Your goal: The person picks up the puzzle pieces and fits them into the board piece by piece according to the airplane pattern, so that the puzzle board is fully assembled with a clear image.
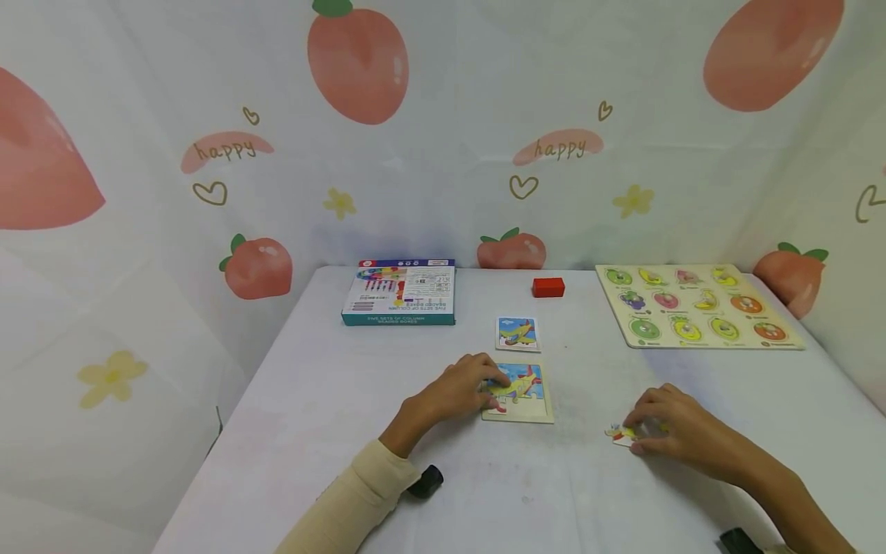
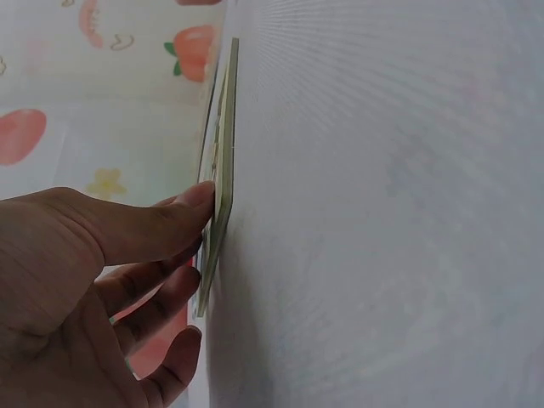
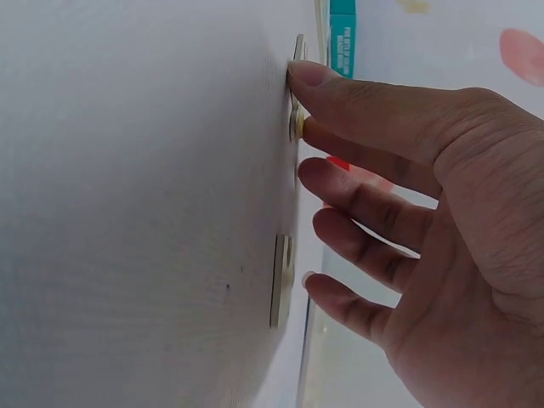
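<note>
In the head view my left hand (image 1: pixel 460 388) rests on the left side of a small jigsaw puzzle board (image 1: pixel 526 415) with a yellow plane picture, its lower part pale. The left wrist view has the thumb (image 2: pixel 200 200) against the board's edge, the other fingers loosely bent. To the right, my right hand (image 1: pixel 681 431) pinches a puzzle piece (image 1: pixel 621 433) between thumb and index finger, low over the white table. Its remaining fingers are spread. Another flat piece (image 3: pixel 282 280) lies on the table beside those fingers, mostly covered by the hand in the head view.
A small plane picture card (image 1: pixel 517 335) lies just beyond the board. Farther back are a red block (image 1: pixel 548 288) and a boxed bead set (image 1: pixel 399 296). A fruit puzzle board (image 1: pixel 699 306) sits at the back right. Patterned cloth (image 1: pixel 429 154) hangs behind the table.
</note>
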The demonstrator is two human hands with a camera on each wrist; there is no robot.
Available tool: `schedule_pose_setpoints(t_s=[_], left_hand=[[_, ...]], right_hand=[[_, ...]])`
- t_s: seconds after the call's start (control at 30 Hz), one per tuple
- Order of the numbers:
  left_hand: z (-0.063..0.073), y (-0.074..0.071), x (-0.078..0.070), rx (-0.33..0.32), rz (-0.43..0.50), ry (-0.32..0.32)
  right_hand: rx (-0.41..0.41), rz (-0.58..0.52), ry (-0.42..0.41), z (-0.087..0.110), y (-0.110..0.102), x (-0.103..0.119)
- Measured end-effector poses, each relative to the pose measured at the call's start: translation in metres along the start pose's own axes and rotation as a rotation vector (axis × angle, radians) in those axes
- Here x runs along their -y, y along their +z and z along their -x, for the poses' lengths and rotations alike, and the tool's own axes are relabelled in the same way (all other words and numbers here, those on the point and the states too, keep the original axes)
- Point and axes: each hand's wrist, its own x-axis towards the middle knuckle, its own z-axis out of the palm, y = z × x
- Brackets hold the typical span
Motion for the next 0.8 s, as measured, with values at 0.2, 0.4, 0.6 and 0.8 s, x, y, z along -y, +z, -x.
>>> schedule_pose_setpoints(t_s=[0.2,0.4,0.6,0.8], left_hand=[[0.0001,-0.0003,0.0009,0.005,-0.001,0.002],[0.0,-0.0002,0.0019,0.003,-0.015,0.009],[-0.0002,-0.0003,0.0022,0.007,-0.009,0.005],[0.0003,-0.0005,0.0021,0.011,-0.004,0.002]], right_hand=[[-0.019,-0.007,0.009,0.0014,0.0006,-0.0003],[-0.01,-0.006,0.029,-0.0005,-0.0008,-0.0005],[-0.004,-0.001,0.033,-0.0014,-0.0013,0.0001],[-0.009,-0.012,0.031,-0.001,-0.001,0.0012]])
